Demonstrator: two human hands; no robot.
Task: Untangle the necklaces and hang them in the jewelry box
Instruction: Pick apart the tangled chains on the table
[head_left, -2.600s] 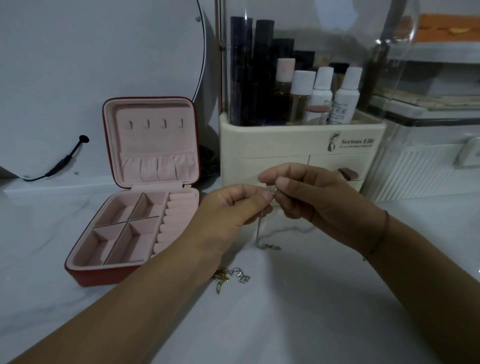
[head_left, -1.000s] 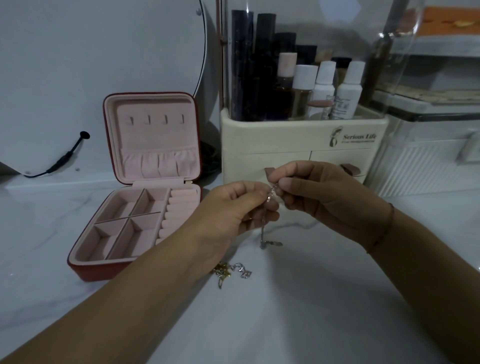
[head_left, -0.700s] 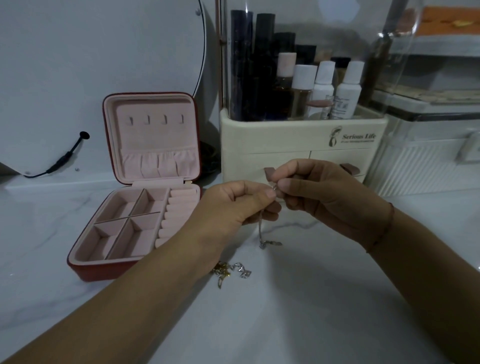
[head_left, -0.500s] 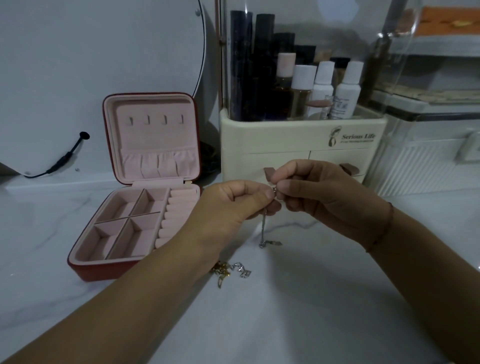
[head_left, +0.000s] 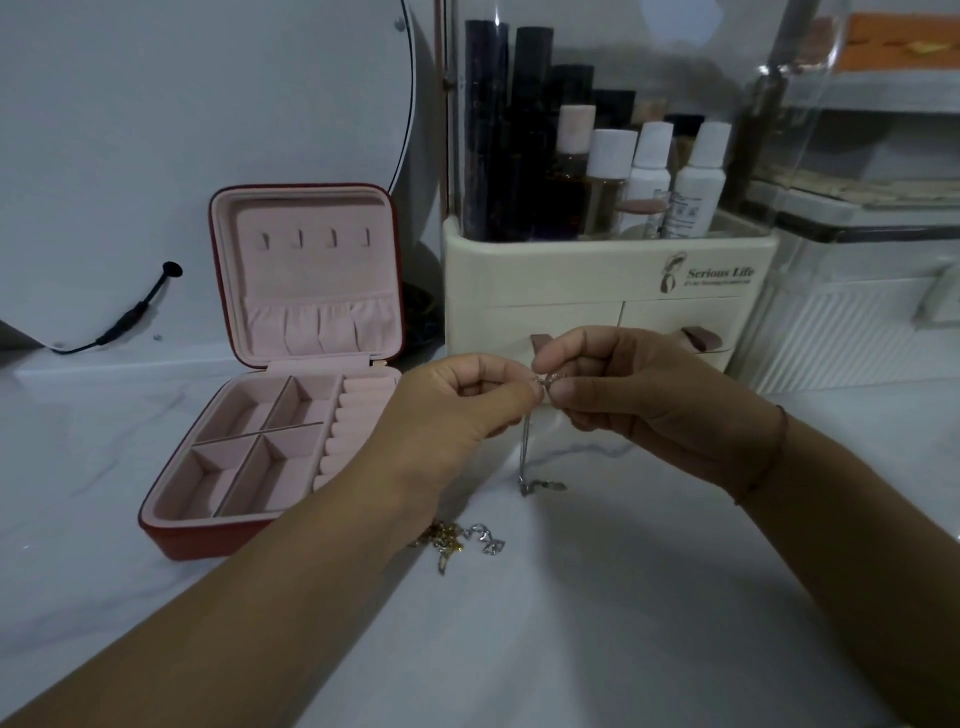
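Nearest on the white marble top (head_left: 597, 639), partly under the left forearm, lies a small heap of gold and silver chains (head_left: 460, 543), not yet sorted. Just beyond it the left hand (head_left: 457, 400) and right hand (head_left: 639, 395) meet fingertip to fingertip. Each pinches the top of a silver necklace (head_left: 525, 447), whose chain drops straight to a pendant (head_left: 544, 487) resting on the marble. It looks like clasp or knot work: I'd keep the pinches close and tease gently rather than pull. Farther left the red jewelry box (head_left: 187, 543) stands open, its four lid hooks (head_left: 317, 238) bare. A cream cosmetics organizer (head_left: 571, 280) sits behind the hands.
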